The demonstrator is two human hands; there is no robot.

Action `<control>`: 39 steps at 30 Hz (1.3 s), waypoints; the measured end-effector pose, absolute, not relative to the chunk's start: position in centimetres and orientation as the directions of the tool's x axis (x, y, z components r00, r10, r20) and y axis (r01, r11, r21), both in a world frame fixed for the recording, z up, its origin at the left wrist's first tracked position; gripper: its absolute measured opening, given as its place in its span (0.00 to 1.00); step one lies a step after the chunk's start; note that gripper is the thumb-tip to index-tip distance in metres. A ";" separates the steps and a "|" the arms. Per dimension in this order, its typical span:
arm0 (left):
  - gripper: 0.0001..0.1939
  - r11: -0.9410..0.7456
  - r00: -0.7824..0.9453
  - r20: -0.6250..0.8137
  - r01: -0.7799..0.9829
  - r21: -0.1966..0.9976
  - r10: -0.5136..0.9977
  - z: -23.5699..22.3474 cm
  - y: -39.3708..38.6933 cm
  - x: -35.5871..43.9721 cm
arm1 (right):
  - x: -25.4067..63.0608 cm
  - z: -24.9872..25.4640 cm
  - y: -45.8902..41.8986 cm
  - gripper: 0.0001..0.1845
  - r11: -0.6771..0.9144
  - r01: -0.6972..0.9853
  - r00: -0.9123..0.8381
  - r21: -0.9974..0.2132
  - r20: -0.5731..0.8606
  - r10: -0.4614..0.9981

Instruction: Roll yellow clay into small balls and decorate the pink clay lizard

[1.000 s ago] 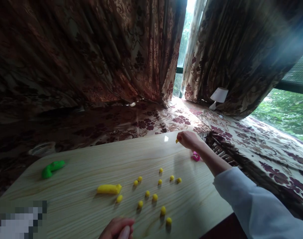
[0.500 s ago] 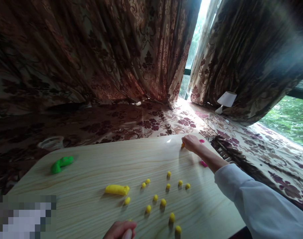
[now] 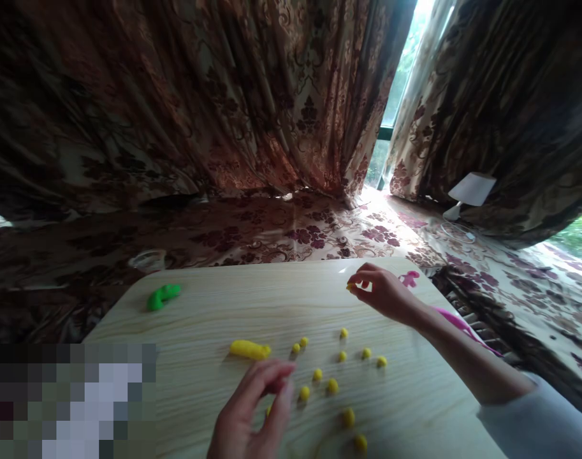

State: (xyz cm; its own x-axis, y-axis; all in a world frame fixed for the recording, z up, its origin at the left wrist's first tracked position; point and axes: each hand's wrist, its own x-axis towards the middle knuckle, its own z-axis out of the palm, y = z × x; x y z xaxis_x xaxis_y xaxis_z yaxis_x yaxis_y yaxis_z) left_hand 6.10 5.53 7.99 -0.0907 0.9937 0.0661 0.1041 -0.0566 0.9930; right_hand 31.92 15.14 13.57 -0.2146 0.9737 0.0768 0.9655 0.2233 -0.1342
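Pinching a yellow bit [image 3: 350, 287] between right fingers [image 3: 358, 278], left fingers [image 3: 277, 370] parted near the yellow roll [image 3: 248, 349].

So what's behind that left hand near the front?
Seen through the curl of the left hand: part of a yellow lump and some table. The rest of the lump, and whatever else the hand covers, can't be seen.

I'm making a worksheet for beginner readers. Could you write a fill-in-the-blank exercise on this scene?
1. The small piece pinched by the right hand is coloured ____.
2. On the table, the green curved piece lies to the ____ of the thick yellow roll.
3. The lampshade is coloured ____.

Missing words: yellow; left; white.
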 end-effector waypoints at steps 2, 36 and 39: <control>0.11 -0.032 -0.014 0.033 0.057 0.998 0.999 9.2 6.4 7.2 | 29.4 14.1 12.5 0.11 0.345 0.858 -0.308 -0.380 0.155 0.938; 0.07 0.171 0.135 -0.137 -0.287 0.942 0.981 10.1 4.2 9.2 | 24.5 15.1 4.9 0.09 0.610 0.655 -0.470 -0.446 0.392 0.791; 0.07 0.175 0.107 -0.150 -0.295 0.939 0.983 10.1 4.1 9.2 | 24.2 14.9 4.6 0.10 0.624 0.612 -0.480 -0.487 0.398 0.782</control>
State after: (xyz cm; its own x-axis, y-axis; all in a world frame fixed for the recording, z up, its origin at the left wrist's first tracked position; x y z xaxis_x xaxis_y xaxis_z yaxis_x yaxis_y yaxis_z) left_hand 9.19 4.09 10.13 0.1070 0.9829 -0.1499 -0.2947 0.1753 0.9394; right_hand 24.22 4.58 14.89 -0.4802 0.7817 0.3978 0.6119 0.6235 -0.4866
